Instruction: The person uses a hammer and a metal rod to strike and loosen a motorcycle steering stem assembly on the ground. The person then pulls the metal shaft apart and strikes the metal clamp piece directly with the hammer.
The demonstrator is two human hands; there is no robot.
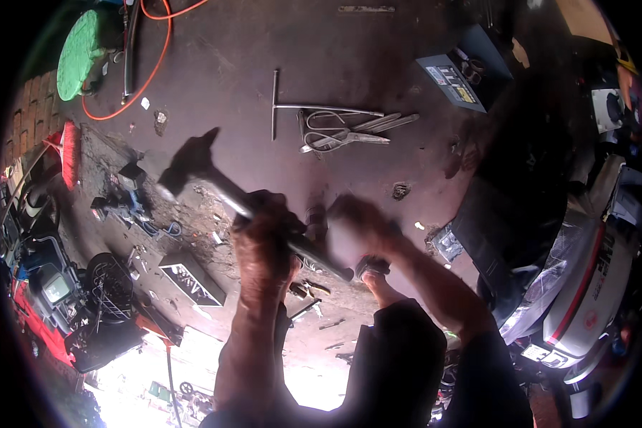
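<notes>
Your left hand (264, 250) is wrapped tightly around the hammer (228, 193), held over the floor (228, 93) with its head far left and its butt near right. Your right hand (364, 227), just right of it, is blurred; you cannot tell how far open it is or what it holds. Beyond lie a T-bar (328, 108) and shears (349, 138). At far right, a blue box (486, 55) carries a white-and-yellow printed label (452, 83). At near right, the motorbike's pale panel (585, 303) bears large lettering beside a red stripe.
</notes>
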